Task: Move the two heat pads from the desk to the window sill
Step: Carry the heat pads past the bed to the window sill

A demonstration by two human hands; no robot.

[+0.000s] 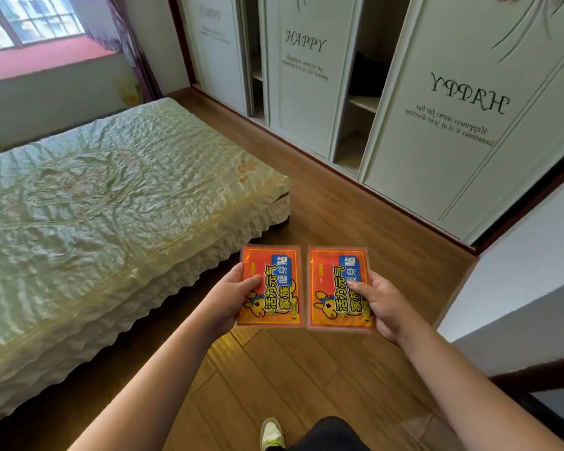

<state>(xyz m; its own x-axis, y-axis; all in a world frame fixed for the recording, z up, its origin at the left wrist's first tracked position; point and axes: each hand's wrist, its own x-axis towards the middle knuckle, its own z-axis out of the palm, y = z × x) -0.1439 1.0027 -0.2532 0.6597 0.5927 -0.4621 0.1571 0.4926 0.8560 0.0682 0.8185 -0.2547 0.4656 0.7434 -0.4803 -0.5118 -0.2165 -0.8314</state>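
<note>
Heat pads, 1 pinched flat in my left hand (232, 296) and 1 in my right hand (383, 305), I carry level around the bed (111, 206) toward the window sill (43, 58).

Both thumbs cover part of each heat pad's print, and the window sill (43, 58) runs off the left edge.

We are counting two heat pads: a left heat pad (271, 285) and a right heat pad (338, 288), lying side by side in the air just off the foot corner of the one bed (111, 196). We are seeing two hands, the left hand (230, 297) pinching one pad and the right hand (383, 305) pinching the other. Beyond the bed we are counting one window sill (43, 58), three wardrobe doors (306, 79) and one shoe (272, 432).
</note>
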